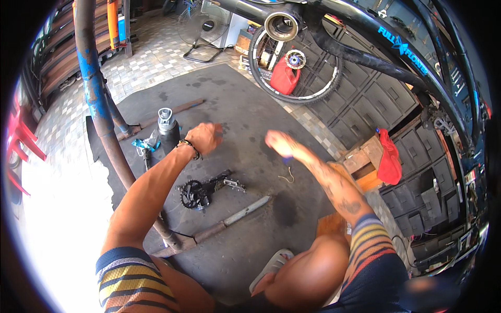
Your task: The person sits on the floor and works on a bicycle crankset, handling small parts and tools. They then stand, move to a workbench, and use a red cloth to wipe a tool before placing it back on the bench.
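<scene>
My left hand (205,138) is raised over the dark mat, its fingers curled in and smeared by motion; whatever they hold, if anything, is hidden. To its right, across a gap, my right hand (279,144) is also blurred, and its fingers do not show clearly. A small dark blue thing (288,159) shows just under the right wrist; its kind is unclear. A crankset (194,194) with a black chainring and a pedal lies on the mat below my hands. Beside my left hand stands a dark bottle (168,130) with a grey lid.
Above hangs a black bicycle frame (360,26) with an exposed round bottom bracket shell (282,26). A rusty stand (96,99) rises at left, its foot bar (245,211) across the mat. Behind are a wheel (334,78), a red jug (285,76), a fan (204,26) and drawers (365,109).
</scene>
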Motion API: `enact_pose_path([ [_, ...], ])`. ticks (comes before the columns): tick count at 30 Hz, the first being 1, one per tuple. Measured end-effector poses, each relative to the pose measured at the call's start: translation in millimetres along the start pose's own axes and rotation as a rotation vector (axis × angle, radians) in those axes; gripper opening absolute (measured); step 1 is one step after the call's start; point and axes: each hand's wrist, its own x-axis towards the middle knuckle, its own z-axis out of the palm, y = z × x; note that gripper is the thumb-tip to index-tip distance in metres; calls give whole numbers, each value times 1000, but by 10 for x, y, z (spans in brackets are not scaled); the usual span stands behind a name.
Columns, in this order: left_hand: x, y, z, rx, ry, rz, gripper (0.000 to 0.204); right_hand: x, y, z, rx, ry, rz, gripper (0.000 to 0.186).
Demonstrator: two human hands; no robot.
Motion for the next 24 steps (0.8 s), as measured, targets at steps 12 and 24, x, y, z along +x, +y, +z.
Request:
enact_pose_path([
  [12,-353,532,-1124,-1244,510,-56,22,367,-2846,-289,686,323,-756,27],
  [24,-622,739,-1654,-787,898,140,16,-34,-3207,-642,769,313,-672,37],
])
